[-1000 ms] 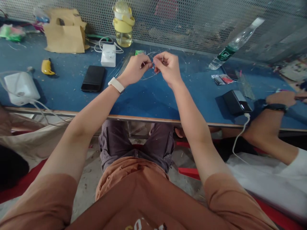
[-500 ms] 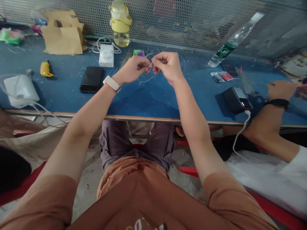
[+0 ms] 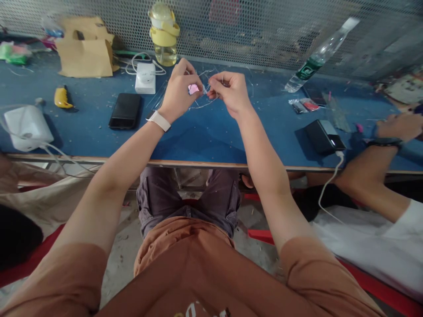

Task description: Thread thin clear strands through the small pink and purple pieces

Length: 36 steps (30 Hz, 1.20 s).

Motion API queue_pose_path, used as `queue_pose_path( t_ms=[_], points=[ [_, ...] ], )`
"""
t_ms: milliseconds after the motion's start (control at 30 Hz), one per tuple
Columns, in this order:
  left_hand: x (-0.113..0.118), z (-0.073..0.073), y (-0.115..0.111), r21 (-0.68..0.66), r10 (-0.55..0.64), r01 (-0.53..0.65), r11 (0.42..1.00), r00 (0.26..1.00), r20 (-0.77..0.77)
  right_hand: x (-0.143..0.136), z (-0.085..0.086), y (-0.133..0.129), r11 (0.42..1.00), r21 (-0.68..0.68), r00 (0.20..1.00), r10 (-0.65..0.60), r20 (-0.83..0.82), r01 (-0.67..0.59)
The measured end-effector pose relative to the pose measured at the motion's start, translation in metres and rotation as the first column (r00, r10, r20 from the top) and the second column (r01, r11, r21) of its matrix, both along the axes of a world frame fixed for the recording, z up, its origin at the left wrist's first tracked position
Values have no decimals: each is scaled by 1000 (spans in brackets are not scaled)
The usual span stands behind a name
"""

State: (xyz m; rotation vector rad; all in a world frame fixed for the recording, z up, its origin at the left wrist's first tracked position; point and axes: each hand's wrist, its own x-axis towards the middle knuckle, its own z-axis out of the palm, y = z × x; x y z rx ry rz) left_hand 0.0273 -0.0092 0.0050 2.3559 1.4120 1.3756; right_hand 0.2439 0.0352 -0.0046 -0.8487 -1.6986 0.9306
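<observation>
My right hand (image 3: 231, 90) is closed in a pinch on a thin pale wire-like strand (image 3: 205, 104), which loops loosely below and behind the fingers above the blue tabletop. Just left of it, my left hand (image 3: 181, 91) is curled, thumb and forefinger brought together close to the same strand. A small pink patch (image 3: 193, 89) shows in the gap of the left fingers; whether it is held or lies behind them I cannot make out. The left fingertips are partly hidden.
On the blue table (image 3: 205, 141) lie a black power bank (image 3: 124, 111), a white charger (image 3: 145, 78) and a yellow cutter (image 3: 62, 97). A yellow-lidded bottle (image 3: 164, 37) and a water bottle (image 3: 317, 59) stand behind. A co-worker's hand (image 3: 401, 127) is at right.
My left hand has lifted and turned, its fingers drawing back and up, and the pink patch now shows. My right hand stays nearly in place. The co-worker's hand has shifted right.
</observation>
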Motion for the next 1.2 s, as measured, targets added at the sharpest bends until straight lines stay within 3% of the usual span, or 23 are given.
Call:
queue_pose_path(
  t_ms=[233, 367, 500, 667, 833, 967, 1200],
  points=[
    [1, 11, -10, -87, 59, -71, 994, 989, -138, -1, -2, 2, 1000, -1, 1000, 29, 0, -29],
    [1, 13, -15, -27, 114, -118, 993, 986, -117, -2, -1, 0, 999, 14, 999, 30, 30, -30],
    [4, 11, -16, 19, 78, -76, 997, 992, -102, -4, 1, -4, 999, 52, 997, -2, 76, -2],
    [10, 13, -19, 45, 107, -100, 994, 976, -190, -6, 1, -5, 999, 43, 996, 12, 91, -16],
    [10, 13, -18, -75, 42, -63, 995, 967, -253, -7, -3, -3, 999, 33, 998, 0, 69, -2],
    [8, 10, -17, -91, 77, -110, 990, 948, -309, -8, -5, -2, 998, 64, 999, 13, 31, -15],
    [11, 10, -18, -97, 61, -81, 992, 979, -195, -9, 3, -9, 997, 43, 995, -59, 76, 56]
  ],
)
